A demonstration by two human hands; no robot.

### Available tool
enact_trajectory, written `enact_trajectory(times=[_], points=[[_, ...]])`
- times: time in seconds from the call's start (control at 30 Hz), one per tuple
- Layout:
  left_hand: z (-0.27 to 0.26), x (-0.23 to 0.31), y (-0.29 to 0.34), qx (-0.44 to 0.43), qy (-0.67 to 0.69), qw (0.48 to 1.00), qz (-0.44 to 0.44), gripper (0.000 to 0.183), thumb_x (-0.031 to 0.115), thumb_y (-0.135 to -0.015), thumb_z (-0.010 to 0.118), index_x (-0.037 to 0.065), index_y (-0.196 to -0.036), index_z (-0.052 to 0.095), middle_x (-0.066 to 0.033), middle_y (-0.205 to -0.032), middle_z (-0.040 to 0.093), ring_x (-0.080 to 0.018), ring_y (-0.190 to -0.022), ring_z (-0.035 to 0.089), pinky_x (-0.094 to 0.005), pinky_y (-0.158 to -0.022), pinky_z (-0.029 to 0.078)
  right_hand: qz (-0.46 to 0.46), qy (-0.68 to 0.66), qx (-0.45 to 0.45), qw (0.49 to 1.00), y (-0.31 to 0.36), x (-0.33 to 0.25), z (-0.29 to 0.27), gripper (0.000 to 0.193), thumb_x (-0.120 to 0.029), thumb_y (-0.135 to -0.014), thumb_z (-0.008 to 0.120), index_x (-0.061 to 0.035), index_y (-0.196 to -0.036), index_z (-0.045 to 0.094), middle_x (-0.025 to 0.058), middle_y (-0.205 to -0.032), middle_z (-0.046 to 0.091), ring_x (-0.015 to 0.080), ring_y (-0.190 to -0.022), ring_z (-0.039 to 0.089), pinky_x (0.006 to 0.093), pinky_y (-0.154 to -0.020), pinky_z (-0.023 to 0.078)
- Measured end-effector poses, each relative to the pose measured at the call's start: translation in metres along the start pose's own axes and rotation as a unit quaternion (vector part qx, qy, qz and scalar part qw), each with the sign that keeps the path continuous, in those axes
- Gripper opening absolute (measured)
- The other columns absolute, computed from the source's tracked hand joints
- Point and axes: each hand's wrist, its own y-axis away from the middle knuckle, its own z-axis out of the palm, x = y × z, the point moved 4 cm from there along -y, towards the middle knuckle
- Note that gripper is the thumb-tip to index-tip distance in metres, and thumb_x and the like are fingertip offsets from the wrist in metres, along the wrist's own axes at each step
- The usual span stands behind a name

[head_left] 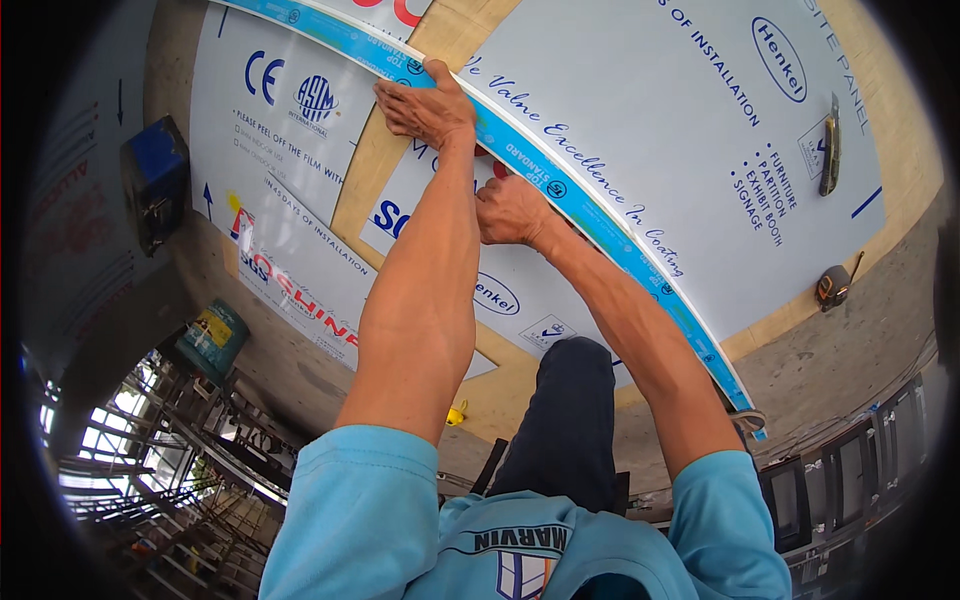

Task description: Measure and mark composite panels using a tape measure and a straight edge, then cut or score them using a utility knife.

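Note:
A long, narrow strip [600,215] with blue printed film and a white edge lies slantwise over grey-white printed panels [620,90]. It looks curved in this view. My left hand [430,108] grips the strip near its far part, the thumb on its surface and the bent fingers by its left edge. Lower and to the right, my right hand [514,208] is closed in a fist beside the strip's near edge. What sits inside that fist is hidden; a bit of red shows just above it, and I cannot tell whether it is print.
A utility knife [830,150] lies on the right panel. Near that panel's lower right edge sits a tape measure [832,288]. A blue and black box [155,185] and a green bucket [212,340] stand at the left. My knee [575,390] is close to the panels' near edge.

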Motion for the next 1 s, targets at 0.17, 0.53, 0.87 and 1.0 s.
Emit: enact_trajectory(times=[0.17,0.53,0.87,1.0], points=[[-0.001,-0.008,-0.011,0.066,0.000,0.997,0.030,0.083,0.056,-0.086,0.041,-0.010,-0.133,0.029,-0.0263,-0.136,0.037,-0.0376,-0.129,0.032,-0.0492,-0.104,0.021,-0.016,-0.016,0.053,0.998,0.000,-0.009,0.000,0.038,-0.031,-0.082,0.058,-0.0099,-0.050,0.053,0.0101,-0.047,0.055,0.0258,-0.044,0.057,0.0376,-0.045,0.047],[-0.002,0.004,0.000,-0.008,0.010,1.000,0.001,0.085,0.051,-0.089,0.038,-0.016,-0.138,0.018,-0.0296,-0.142,0.026,-0.0359,-0.136,0.022,-0.0477,-0.109,0.016,-0.024,-0.029,0.026,0.999,0.008,0.000,0.002,0.038,-0.030,-0.084,0.058,-0.0095,-0.052,0.053,0.0088,-0.045,0.053,0.0236,-0.044,0.057,0.0356,-0.043,0.045],[-0.006,0.010,0.002,-0.020,0.000,1.000,-0.010,0.084,0.052,-0.089,0.038,-0.013,-0.138,0.019,-0.0293,-0.141,0.028,-0.0366,-0.136,0.022,-0.0480,-0.109,0.016,0.004,-0.063,-0.059,0.996,-0.025,-0.008,0.026,0.024,-0.032,-0.082,0.053,-0.0111,-0.071,0.060,0.0095,-0.064,0.063,0.0236,-0.057,0.062,0.0367,-0.049,0.049],[-0.004,0.004,-0.004,-0.026,-0.001,1.000,-0.009,0.084,0.052,-0.089,0.038,-0.013,-0.138,0.019,-0.0299,-0.141,0.028,-0.0373,-0.135,0.023,-0.0484,-0.109,0.016,-0.126,0.020,0.124,0.984,-0.040,0.007,0.007,0.022,-0.030,-0.080,0.052,-0.0136,-0.091,0.061,0.0091,-0.084,0.066,0.0244,-0.071,0.064,0.0400,-0.059,0.051]])
